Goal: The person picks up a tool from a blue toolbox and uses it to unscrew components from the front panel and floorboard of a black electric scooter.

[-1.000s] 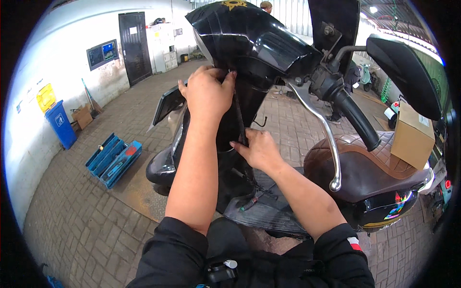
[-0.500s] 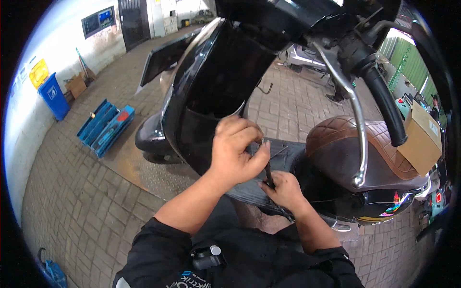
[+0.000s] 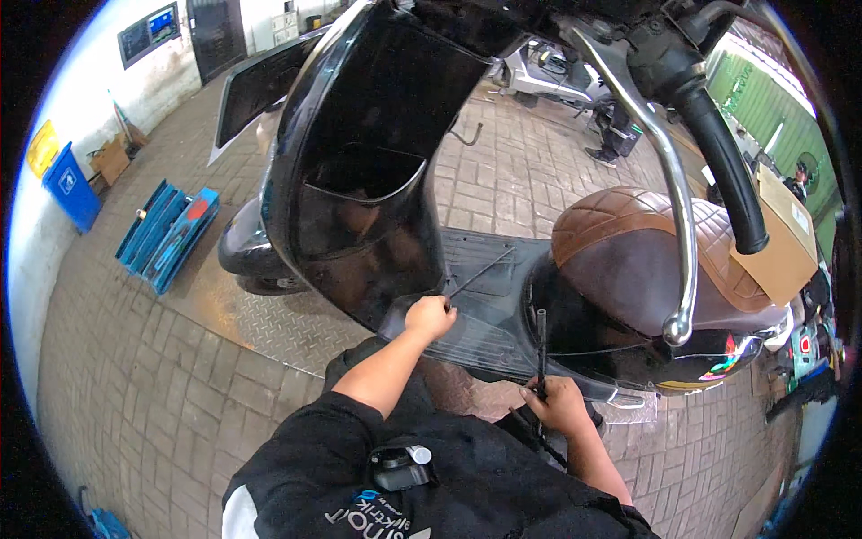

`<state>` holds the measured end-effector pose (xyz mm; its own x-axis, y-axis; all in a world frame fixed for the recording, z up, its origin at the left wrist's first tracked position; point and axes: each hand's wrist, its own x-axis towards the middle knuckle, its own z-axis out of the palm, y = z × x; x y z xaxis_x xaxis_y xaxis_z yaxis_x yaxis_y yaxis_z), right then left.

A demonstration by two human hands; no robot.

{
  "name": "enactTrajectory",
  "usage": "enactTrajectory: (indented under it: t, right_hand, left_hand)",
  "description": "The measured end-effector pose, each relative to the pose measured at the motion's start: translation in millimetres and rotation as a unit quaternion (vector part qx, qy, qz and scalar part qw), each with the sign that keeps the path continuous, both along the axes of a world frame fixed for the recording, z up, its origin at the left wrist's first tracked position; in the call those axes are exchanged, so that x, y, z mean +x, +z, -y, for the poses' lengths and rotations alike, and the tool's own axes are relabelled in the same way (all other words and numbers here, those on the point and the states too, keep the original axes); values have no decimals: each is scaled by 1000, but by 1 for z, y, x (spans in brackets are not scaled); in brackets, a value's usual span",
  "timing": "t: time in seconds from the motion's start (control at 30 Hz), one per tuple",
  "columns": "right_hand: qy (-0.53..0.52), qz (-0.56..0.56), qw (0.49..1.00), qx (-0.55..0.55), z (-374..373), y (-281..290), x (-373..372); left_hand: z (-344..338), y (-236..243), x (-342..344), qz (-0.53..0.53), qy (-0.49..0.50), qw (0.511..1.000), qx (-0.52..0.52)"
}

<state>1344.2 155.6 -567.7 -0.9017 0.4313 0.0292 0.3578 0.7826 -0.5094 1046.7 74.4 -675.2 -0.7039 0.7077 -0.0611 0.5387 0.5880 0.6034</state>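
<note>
My left hand [image 3: 431, 319] is closed at the near end of a thin dark rod [image 3: 485, 271], which lies slanting over the footboard [image 3: 489, 337] of a black scooter [image 3: 359, 225]. The fingers cover that end, so the rod's exact kind is hidden. Low by the scooter's side, my right hand [image 3: 557, 404] grips a black socket wrench [image 3: 541, 346]. Its long shaft points up, with a hollow end at the top. Darker bar-like parts show below the fist, partly lost against my black clothing.
The brown quilted seat [image 3: 628, 242] rises right of the footboard. Handlebar grip [image 3: 723, 171] and silver brake lever [image 3: 669, 198] hang over the right side. A blue toolbox [image 3: 166, 235] stands open on the paving at left. A cardboard box [image 3: 781, 238] rests behind the seat.
My left hand has left the wrench's upper end and moved down to the thin rod on the footboard. My right hand has lowered toward me, still holding the wrench, now more upright.
</note>
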Motion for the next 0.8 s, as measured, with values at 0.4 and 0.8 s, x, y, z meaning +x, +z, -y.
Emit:
enactTrajectory:
  t: [0.4, 0.8]
  right_hand:
    - [-20, -52, 991, -124, -24, -1, 11]
    - [172, 51, 944, -278, -64, 13, -49]
  left_hand:
    - [20, 107, 30, 91, -261, 930, 241]
    - [58, 435, 104, -556, -428, 691, 177]
